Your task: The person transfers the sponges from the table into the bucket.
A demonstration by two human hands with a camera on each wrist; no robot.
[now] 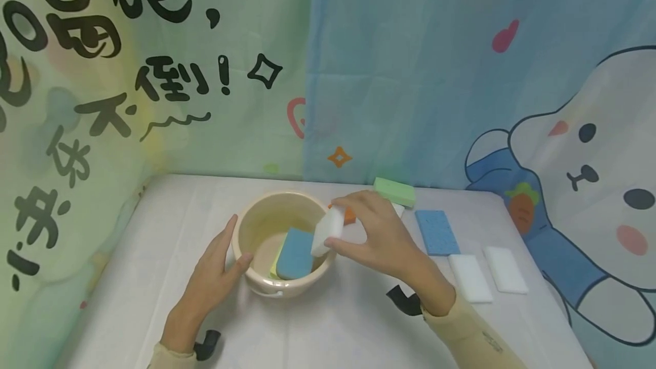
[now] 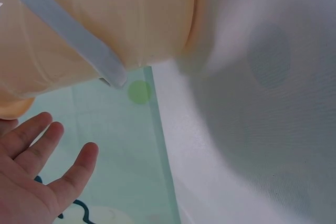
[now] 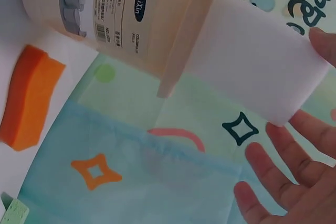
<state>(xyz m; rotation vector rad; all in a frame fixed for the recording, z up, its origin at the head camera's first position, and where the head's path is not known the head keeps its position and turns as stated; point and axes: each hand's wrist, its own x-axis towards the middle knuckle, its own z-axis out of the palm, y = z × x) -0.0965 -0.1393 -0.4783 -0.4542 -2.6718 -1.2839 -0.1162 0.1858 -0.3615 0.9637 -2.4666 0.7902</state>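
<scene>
A cream plastic bucket (image 1: pixel 256 226) stands on the table, with a blue sponge (image 1: pixel 295 254) and part of a yellow sponge (image 1: pixel 275 266) inside. Over its right rim my right hand (image 1: pixel 376 232) pinches a white sponge (image 1: pixel 328 229) between thumb and fingers. The right wrist view has the white sponge (image 3: pixel 252 61) tilted, its lower end behind the bucket rim. My left hand (image 1: pixel 215 272) is at the bucket's left side, fingers extended by the rim. Those fingers look spread in the left wrist view, near the bucket wall (image 2: pixel 105 3) and its grey handle (image 2: pixel 79 40).
Behind my right hand lie an orange sponge (image 1: pixel 349 215) and a green sponge (image 1: pixel 394 191). Farther right on the table are a flat blue sponge (image 1: pixel 437 232) and two white sponges, one nearer (image 1: pixel 470 278) and one farther right (image 1: pixel 504 269). A printed cloth (image 1: pixel 389 73) hangs behind.
</scene>
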